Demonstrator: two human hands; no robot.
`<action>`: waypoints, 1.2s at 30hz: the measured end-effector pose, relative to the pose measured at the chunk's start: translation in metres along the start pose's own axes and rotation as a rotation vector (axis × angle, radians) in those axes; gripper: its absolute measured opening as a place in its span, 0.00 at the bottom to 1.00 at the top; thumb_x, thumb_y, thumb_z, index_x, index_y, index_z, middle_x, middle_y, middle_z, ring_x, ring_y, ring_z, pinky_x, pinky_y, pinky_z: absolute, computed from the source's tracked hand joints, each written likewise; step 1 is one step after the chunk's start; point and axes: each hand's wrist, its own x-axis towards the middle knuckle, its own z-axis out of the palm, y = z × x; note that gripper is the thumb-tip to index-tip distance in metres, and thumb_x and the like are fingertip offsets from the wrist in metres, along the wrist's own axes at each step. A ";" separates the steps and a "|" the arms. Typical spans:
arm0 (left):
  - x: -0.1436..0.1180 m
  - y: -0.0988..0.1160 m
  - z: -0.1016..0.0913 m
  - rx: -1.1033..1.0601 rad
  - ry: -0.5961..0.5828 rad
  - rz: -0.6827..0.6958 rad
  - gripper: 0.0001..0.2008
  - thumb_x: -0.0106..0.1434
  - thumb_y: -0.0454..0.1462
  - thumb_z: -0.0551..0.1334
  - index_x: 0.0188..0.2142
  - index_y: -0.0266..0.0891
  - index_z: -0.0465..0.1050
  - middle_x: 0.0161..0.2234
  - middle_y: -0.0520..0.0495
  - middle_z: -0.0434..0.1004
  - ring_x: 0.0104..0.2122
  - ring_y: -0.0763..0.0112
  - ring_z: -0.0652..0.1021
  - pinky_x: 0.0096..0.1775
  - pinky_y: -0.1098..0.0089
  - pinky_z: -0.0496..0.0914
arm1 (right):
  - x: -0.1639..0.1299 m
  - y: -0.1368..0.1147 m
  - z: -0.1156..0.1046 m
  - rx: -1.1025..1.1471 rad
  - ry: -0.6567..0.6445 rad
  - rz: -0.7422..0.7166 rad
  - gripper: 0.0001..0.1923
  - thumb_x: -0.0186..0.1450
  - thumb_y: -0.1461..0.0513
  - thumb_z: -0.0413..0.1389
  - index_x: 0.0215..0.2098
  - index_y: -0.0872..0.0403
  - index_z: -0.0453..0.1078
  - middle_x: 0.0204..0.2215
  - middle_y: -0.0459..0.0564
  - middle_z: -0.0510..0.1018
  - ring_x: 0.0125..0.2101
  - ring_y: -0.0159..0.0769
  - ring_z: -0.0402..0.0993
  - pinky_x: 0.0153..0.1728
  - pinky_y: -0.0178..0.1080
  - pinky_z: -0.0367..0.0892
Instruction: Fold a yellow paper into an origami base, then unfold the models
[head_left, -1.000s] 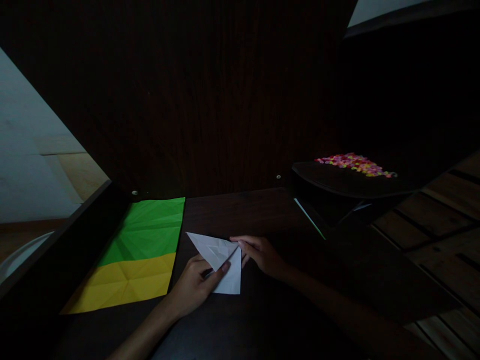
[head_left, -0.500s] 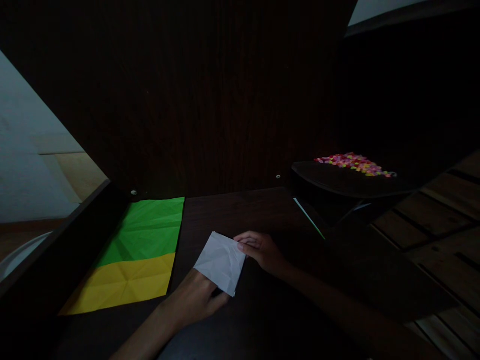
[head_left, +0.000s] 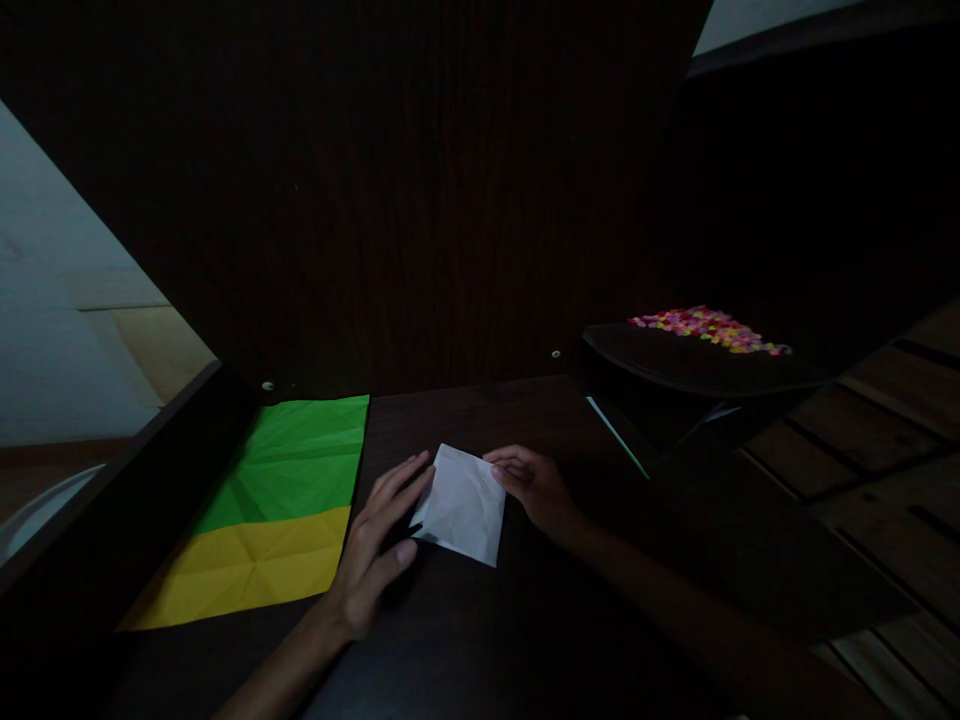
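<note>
A folded white sheet of paper [head_left: 463, 505], roughly square and creased, lies between my hands over the dark table [head_left: 450, 620]. My right hand [head_left: 536, 490] pinches its upper right corner between thumb and fingers. On the other side, my left hand [head_left: 375, 545] is open, fingers stretched out and thumb apart, with its fingertips at the paper's left edge. Left of that hand lies a creased green paper sheet [head_left: 300, 460], with a yellow paper area [head_left: 247, 570] along its near side.
A dark upright panel [head_left: 450, 200] rises behind the table. On a rounded dark shelf [head_left: 675, 370] at the right sits a strip of small pink, red and yellow pieces [head_left: 712, 328]. A thin pale-green edge [head_left: 619, 437] shows below it. A raised board [head_left: 112, 490] borders the left.
My left hand has come out from beneath the white paper and opened at its left edge. The paper has moved slightly right and away from me, still held by my right hand.
</note>
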 end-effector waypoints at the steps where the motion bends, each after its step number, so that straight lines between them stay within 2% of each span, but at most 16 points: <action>1: 0.001 -0.002 0.001 -0.112 0.076 -0.077 0.28 0.66 0.52 0.50 0.60 0.43 0.66 0.65 0.42 0.59 0.63 0.46 0.58 0.61 0.48 0.50 | 0.000 -0.001 0.000 -0.010 -0.008 -0.005 0.09 0.60 0.59 0.58 0.38 0.54 0.74 0.33 0.51 0.81 0.35 0.38 0.78 0.37 0.39 0.71; 3: 0.002 -0.006 0.004 -0.359 0.182 -0.259 0.29 0.67 0.52 0.49 0.60 0.41 0.65 0.62 0.39 0.64 0.59 0.47 0.65 0.58 0.50 0.58 | -0.001 -0.003 0.000 -0.026 -0.036 -0.012 0.09 0.60 0.59 0.57 0.39 0.54 0.74 0.33 0.51 0.80 0.36 0.38 0.78 0.37 0.39 0.71; 5: 0.004 -0.009 0.007 -0.567 0.200 -0.445 0.30 0.64 0.52 0.54 0.61 0.39 0.62 0.56 0.36 0.71 0.53 0.49 0.72 0.51 0.52 0.65 | -0.002 -0.004 0.000 -0.032 -0.073 -0.025 0.10 0.61 0.60 0.57 0.39 0.54 0.74 0.33 0.51 0.80 0.36 0.37 0.77 0.37 0.39 0.71; 8: 0.007 -0.005 0.011 -0.707 0.134 -0.633 0.33 0.60 0.51 0.62 0.60 0.38 0.61 0.47 0.37 0.78 0.45 0.53 0.78 0.46 0.58 0.69 | -0.006 -0.006 0.002 -0.049 -0.123 -0.035 0.10 0.62 0.60 0.55 0.40 0.54 0.74 0.33 0.51 0.79 0.33 0.36 0.77 0.34 0.37 0.71; 11: 0.009 0.005 0.014 -0.676 0.054 -0.716 0.36 0.55 0.45 0.69 0.60 0.38 0.60 0.39 0.42 0.82 0.39 0.59 0.80 0.43 0.63 0.70 | -0.010 -0.006 0.004 -0.070 -0.154 -0.035 0.10 0.63 0.60 0.55 0.40 0.54 0.74 0.32 0.50 0.79 0.30 0.35 0.76 0.30 0.36 0.70; 13: 0.010 0.009 0.016 -0.634 0.015 -0.744 0.41 0.51 0.42 0.73 0.61 0.38 0.57 0.35 0.45 0.82 0.34 0.62 0.80 0.40 0.65 0.71 | -0.012 -0.008 0.006 -0.076 -0.169 -0.063 0.10 0.63 0.61 0.55 0.41 0.54 0.74 0.33 0.51 0.79 0.32 0.35 0.76 0.33 0.36 0.71; 16: 0.009 0.009 0.017 -0.626 -0.031 -0.753 0.43 0.47 0.39 0.75 0.60 0.39 0.59 0.34 0.47 0.82 0.32 0.64 0.80 0.37 0.67 0.71 | -0.014 -0.009 0.008 -0.080 -0.188 -0.093 0.10 0.63 0.61 0.55 0.42 0.54 0.74 0.35 0.51 0.79 0.36 0.36 0.76 0.37 0.37 0.70; 22: 0.006 0.001 0.020 -0.682 -0.075 -0.716 0.45 0.44 0.36 0.77 0.59 0.38 0.59 0.35 0.48 0.80 0.32 0.67 0.80 0.36 0.68 0.73 | -0.015 -0.009 0.009 0.003 -0.196 -0.033 0.14 0.62 0.60 0.57 0.46 0.54 0.70 0.31 0.48 0.77 0.33 0.34 0.76 0.35 0.36 0.69; 25: 0.007 0.002 0.019 -0.665 -0.055 -0.696 0.44 0.44 0.35 0.76 0.58 0.39 0.60 0.35 0.48 0.80 0.32 0.67 0.80 0.36 0.68 0.73 | -0.014 -0.011 0.010 0.099 -0.188 0.030 0.21 0.60 0.61 0.60 0.51 0.53 0.65 0.32 0.46 0.76 0.32 0.34 0.77 0.35 0.37 0.70; 30: 0.011 0.004 0.018 -0.613 0.067 -0.675 0.38 0.44 0.35 0.76 0.53 0.38 0.65 0.33 0.50 0.81 0.32 0.68 0.80 0.35 0.69 0.74 | -0.013 -0.012 0.010 0.251 -0.215 0.184 0.35 0.56 0.62 0.64 0.58 0.50 0.55 0.36 0.49 0.78 0.36 0.39 0.79 0.36 0.41 0.72; 36: 0.010 0.000 0.018 -0.575 0.078 -0.680 0.37 0.43 0.36 0.76 0.52 0.39 0.67 0.34 0.50 0.81 0.32 0.67 0.80 0.35 0.68 0.74 | -0.014 -0.011 0.009 0.235 -0.228 0.181 0.37 0.56 0.64 0.64 0.59 0.51 0.53 0.31 0.46 0.78 0.32 0.37 0.78 0.33 0.40 0.71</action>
